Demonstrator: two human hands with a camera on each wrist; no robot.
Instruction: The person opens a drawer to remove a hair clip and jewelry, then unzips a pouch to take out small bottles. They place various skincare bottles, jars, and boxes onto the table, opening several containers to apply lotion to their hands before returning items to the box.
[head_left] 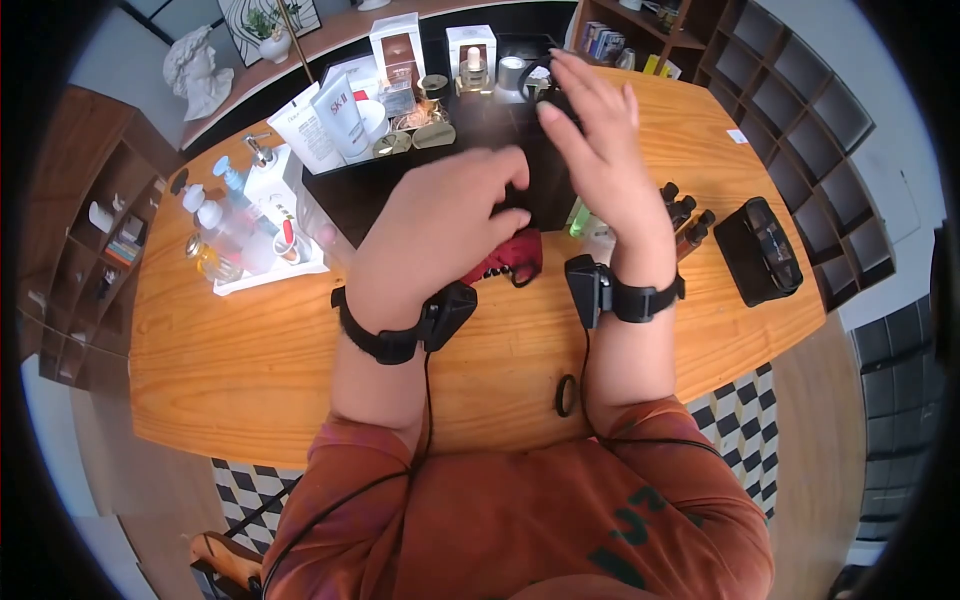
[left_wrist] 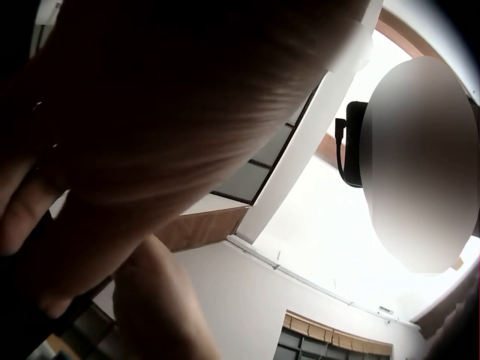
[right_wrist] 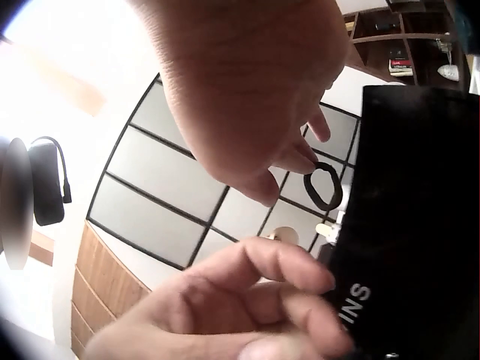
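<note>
My right hand [head_left: 605, 140] is raised over the right side of a black box [head_left: 345, 195]. It pinches a black ring-shaped band [right_wrist: 323, 186], like a hair tie, at its fingertips. In front of the box my left hand [head_left: 445, 215] is loosely bent, thumb and index finger apart and nothing held. In the right wrist view, the left hand's fingertips [right_wrist: 322, 281] are right at the box's edge. Below that hand a dark red cloth item [head_left: 525, 255] with black beads lies on the table. Skincare tubes [head_left: 340, 115], jars and boxed bottles [head_left: 472, 70] fill the box.
On the left a white tray [head_left: 270, 280] carries several pump bottles. Small dark bottles [head_left: 692, 225] stand right of the box, beside a black case [head_left: 758, 250]. Another black band [head_left: 566, 396] lies near the wooden table's [head_left: 500, 390] front edge. Cables run from both wrist cameras.
</note>
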